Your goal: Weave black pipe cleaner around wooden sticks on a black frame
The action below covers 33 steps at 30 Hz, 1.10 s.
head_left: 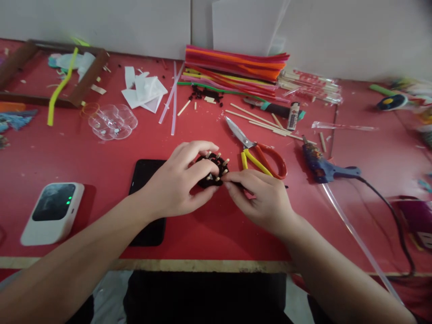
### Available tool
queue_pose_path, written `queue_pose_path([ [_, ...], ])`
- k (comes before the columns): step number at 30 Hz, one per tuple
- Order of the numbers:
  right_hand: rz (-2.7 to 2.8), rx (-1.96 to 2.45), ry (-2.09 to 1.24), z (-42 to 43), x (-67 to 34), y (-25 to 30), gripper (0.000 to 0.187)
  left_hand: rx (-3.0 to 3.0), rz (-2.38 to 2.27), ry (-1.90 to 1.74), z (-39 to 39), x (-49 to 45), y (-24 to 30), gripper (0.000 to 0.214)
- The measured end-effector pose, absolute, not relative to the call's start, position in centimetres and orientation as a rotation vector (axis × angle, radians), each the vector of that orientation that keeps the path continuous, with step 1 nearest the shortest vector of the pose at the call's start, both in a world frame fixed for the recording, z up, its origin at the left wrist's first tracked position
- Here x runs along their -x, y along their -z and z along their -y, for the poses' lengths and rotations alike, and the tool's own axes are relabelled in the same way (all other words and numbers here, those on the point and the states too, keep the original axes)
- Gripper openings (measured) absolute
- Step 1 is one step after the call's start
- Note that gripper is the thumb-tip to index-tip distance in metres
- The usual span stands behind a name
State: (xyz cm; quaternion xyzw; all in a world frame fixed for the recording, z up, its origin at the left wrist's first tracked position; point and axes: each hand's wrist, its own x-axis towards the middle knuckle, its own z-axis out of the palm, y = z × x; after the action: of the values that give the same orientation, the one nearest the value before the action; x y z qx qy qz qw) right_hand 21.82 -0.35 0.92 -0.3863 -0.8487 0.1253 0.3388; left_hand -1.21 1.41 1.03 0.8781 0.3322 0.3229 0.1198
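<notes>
A small round piece of black fuzzy pipe cleaner (211, 181) with several short wooden sticks standing up from it is held just above the red table. My left hand (184, 177) curls round its left side, fingers over the far edge and thumb at the near edge. At the right edge, the thumb and forefinger of my right hand (261, 193) are pinched together on the black pipe cleaner, and a dark strand shows by the fingers. Scissors (249, 144) with red and yellow handles lie just beyond my right hand. A black phone (146, 234) is partly under my left wrist.
A glue gun (317, 162) with a clear glue stick and cord lies at the right. Bundled coloured pipe cleaners (232, 65), wooden sticks (259, 120) and a lighter (293, 116) are at the back. A white device (52, 213) and clear plastic tray (113, 121) are left.
</notes>
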Motion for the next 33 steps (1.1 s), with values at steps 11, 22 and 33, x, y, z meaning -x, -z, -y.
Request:
queue_pose_path([
  [11, 2.217, 1.031, -0.269, 0.87, -21.51, -0.92, 0.013, -2.465, -0.959, -0.986, -1.32, 1.12, -0.7, 0.012],
  [22, 2.187, 1.047, -0.267, 0.9, -21.27, -0.84, 0.014, -2.465, -0.981, -1.004, -1.34, 0.97, -0.79, 0.015],
  [33, 2.176, 1.058, -0.293, 0.88, -21.3, -0.89, 0.016, -2.812, -1.025, -1.128, -1.36, 1.06, -1.14, 0.01],
])
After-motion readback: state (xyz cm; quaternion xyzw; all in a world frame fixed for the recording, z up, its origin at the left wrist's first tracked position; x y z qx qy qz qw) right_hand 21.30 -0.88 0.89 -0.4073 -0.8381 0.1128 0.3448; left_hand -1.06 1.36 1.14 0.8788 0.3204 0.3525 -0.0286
